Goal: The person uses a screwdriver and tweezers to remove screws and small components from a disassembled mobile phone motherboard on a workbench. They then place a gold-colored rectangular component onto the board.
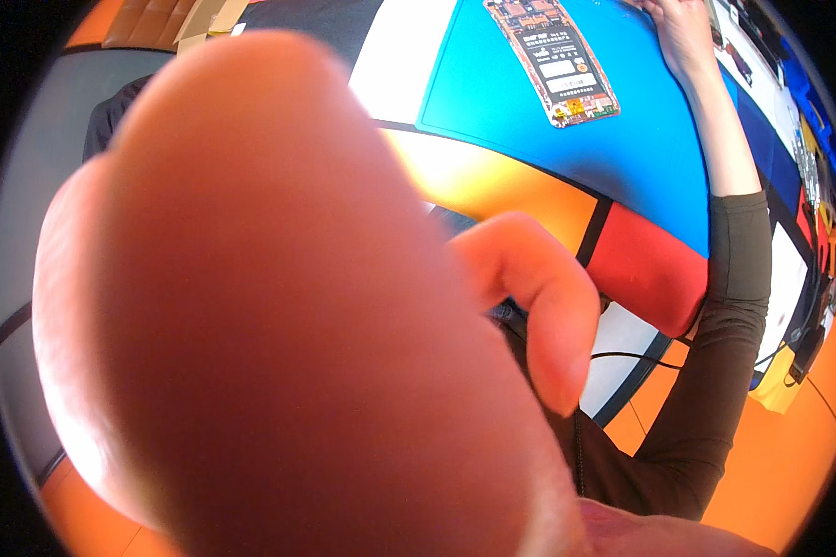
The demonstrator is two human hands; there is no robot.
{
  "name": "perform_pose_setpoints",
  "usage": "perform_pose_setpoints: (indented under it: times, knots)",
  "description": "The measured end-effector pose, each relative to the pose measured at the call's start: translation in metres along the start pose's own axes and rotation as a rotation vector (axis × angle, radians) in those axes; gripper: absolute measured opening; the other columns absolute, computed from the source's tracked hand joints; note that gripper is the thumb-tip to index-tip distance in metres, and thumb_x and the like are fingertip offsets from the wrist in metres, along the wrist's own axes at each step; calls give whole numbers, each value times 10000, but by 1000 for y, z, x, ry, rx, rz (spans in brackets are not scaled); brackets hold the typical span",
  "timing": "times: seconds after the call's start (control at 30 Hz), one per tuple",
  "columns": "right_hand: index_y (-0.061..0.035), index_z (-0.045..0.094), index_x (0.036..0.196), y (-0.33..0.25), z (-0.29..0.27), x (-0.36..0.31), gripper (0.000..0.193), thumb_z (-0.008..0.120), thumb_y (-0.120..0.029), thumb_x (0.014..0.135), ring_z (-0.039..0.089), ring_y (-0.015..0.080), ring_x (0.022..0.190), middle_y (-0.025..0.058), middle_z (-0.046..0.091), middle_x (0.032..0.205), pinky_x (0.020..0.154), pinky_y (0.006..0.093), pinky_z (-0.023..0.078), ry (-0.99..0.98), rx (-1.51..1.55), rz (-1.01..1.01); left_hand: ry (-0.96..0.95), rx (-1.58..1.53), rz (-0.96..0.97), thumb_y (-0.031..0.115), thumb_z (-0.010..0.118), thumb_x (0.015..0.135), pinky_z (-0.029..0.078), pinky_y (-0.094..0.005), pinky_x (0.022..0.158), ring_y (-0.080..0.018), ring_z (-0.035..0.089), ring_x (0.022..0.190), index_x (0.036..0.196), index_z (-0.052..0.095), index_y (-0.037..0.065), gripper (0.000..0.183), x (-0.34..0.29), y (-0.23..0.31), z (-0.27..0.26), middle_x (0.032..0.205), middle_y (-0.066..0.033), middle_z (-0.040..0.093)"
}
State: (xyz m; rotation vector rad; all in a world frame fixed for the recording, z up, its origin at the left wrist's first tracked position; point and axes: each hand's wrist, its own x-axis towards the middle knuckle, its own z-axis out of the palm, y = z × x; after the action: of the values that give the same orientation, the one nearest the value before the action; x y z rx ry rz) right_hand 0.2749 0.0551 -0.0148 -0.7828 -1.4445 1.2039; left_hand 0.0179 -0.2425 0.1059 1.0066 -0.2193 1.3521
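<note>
My left hand is raised very close to the camera and fills much of the view. One large, blurred finger stretches upward, while another curls down on its right, apart from it. I see nothing held between them. At the top right, my right hand is over the far right part of the blue mat; its fingertips are cut off by the upper edge. Left of it lies a smartphone with its back off, showing a black battery and circuit boards. Neither hand touches the phone.
The table has yellow, red, white and black colour blocks. Tools and cables crowd its right side. A thin black cable hangs below the near edge. The floor is orange; a cardboard box stands at upper left.
</note>
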Motion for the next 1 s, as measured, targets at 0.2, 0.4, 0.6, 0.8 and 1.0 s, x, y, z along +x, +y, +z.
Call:
perform_pose_setpoints:
  times: [0.2, 0.4, 0.6, 0.8, 1.0]
  knots:
    - [-28, 681, 987, -5, 3, -1, 113, 676, -140, 994, 655, 87, 733, 85, 736, 892, 642, 198, 487, -28, 17, -2, 17, -3, 10, 93, 680, 928, 469, -387, 801, -257, 647, 865, 919, 651, 44, 58, 2, -1, -2, 933, -85, 678]
    - [-27, 676, 982, -6, 3, -1, 116, 662, -140, 1003, 689, 109, 765, 96, 739, 897, 661, 211, 520, -17, 19, 14, 20, 34, 18, 91, 664, 942, 462, -397, 796, -264, 651, 857, 919, 652, 46, 53, 4, 1, -9, 920, -85, 691]
    - [-48, 684, 967, -12, 2, 2, 125, 671, -169, 997, 633, 80, 690, 39, 697, 819, 603, 192, 471, 46, 18, 20, 36, 463, -79, 64, 664, 926, 457, -422, 834, -269, 623, 907, 967, 642, 71, 47, 18, 15, -52, 979, -49, 668]
    - [-63, 691, 936, -49, 20, -9, 122, 651, -165, 991, 603, 41, 688, -1, 680, 807, 591, 162, 427, 42, -34, 34, 240, 1083, -594, 106, 693, 907, 453, -311, 897, -166, 572, 1014, 1038, 649, 62, 145, 41, 16, -116, 1043, -81, 628]
    - [-18, 692, 1007, -59, 42, -58, 110, 659, -122, 1002, 620, 87, 732, 41, 693, 876, 701, 214, 497, -69, -70, 202, -303, 1630, -325, 117, 695, 885, 467, -374, 954, -276, 602, 1048, 1054, 671, 67, 178, 71, -20, -186, 1034, -99, 640]
